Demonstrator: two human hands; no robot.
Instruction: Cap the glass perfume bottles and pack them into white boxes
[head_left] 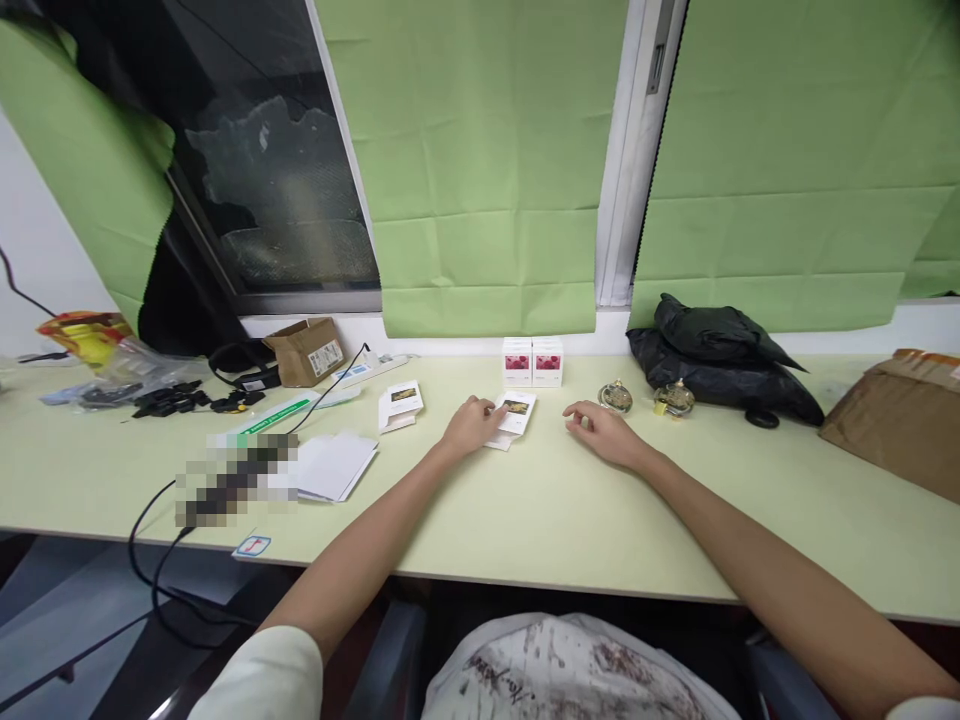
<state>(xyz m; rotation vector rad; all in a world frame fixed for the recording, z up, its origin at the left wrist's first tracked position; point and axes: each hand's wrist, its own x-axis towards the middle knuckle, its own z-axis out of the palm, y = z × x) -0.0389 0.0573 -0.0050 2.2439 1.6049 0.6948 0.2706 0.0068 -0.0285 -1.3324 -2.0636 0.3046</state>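
My left hand [471, 425] grips the left side of a small white box [517, 414] with a dark picture and a folded-out flap at its near end. To the right, my right hand [604, 432] rests at the table with its fingers loosely bent and apart, holding nothing. A similar white box [401, 405] with an open flap lies left of my left hand. Beyond my hands stand white boxes with pink pictures [532, 362], side by side. Two round, gold-and-clear ornament-like bottles [616, 397] lie past my right hand.
Folded white sheets [337, 466] lie at left beside a blurred dark object [238, 480] with a cable. Behind are a small open cardboard box [306, 352], a power strip [375, 368] and black parts [176, 400]. Black plastic bags [716, 360] and a brown package [896, 420] sit at right.
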